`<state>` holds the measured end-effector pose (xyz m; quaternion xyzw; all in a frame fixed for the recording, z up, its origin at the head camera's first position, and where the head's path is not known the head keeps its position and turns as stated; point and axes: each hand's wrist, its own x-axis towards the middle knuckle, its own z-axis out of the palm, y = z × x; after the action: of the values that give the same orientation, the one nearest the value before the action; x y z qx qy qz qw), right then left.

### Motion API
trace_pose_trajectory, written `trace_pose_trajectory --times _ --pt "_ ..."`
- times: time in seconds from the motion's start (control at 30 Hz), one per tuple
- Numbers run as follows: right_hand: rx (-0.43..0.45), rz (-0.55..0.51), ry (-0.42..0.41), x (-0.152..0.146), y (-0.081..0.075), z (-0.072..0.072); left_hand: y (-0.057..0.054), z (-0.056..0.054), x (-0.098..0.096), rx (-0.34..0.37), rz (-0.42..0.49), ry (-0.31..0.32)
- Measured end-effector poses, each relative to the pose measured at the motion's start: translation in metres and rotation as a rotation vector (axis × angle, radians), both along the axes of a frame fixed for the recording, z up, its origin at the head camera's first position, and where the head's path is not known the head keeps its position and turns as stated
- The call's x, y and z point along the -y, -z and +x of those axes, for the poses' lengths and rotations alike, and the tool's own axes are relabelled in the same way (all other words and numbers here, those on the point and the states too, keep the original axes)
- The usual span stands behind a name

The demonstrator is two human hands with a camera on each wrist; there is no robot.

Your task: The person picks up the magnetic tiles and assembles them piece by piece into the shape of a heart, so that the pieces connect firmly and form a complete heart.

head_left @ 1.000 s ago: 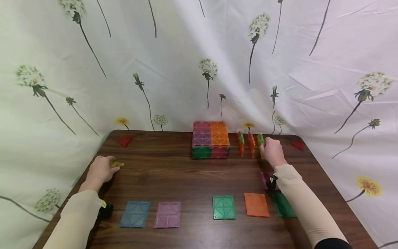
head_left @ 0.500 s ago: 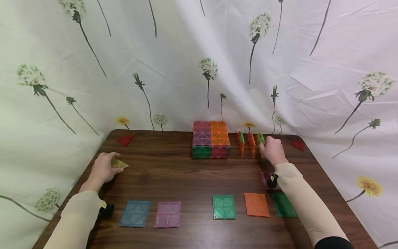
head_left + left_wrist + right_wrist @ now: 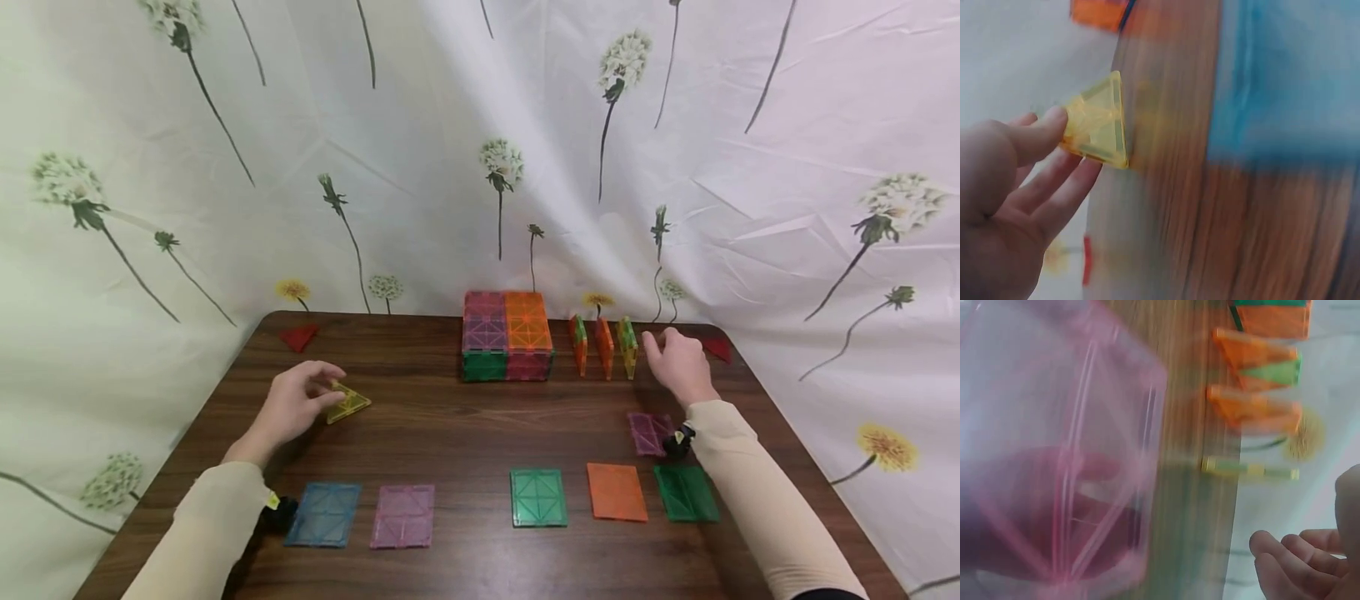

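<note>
My left hand pinches a yellow triangular magnetic tile between thumb and fingers, over the left part of the table. In the left wrist view the triangle points out past the fingertips. At the back right, my right hand has its fingers loosely bent and holds nothing. Just left of it a yellow-green tile stands upright on edge, with a gap between it and the fingers. In the right wrist view that tile shows edge-on, apart from the hand.
A box of purple, orange, green and pink tiles stands at the back middle. Two more upright tiles are beside it. Flat square tiles lie in front: blue, pink, green, orange. Red triangles lie at both back corners.
My left hand has lifted the yellow triangle and carried it right. My right hand has let go of the upright yellow-green tile and drawn back to the right.
</note>
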<state>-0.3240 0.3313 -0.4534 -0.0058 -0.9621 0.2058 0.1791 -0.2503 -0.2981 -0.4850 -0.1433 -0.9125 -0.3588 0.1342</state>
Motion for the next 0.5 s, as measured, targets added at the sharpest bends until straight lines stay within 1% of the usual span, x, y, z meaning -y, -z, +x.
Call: trace_pose_trajectory --times 0.17,0.3,0.37,0.5 --pt "0.061 -0.005 0.087 -0.021 -0.003 0.004 0.000 -0.002 -0.034 0.006 0.058 0.090" --pt "0.098 -0.019 0.136 -0.040 -0.003 0.006 -0.002 -0.004 -0.063 0.061 0.102 0.167" --pt "0.099 -0.034 0.139 -0.049 -0.001 0.006 -0.002 -0.005 -0.076 0.088 0.119 0.209" --pt "0.055 -0.085 0.089 -0.068 0.005 0.007 -0.004 -0.006 -0.102 0.115 0.138 0.273"
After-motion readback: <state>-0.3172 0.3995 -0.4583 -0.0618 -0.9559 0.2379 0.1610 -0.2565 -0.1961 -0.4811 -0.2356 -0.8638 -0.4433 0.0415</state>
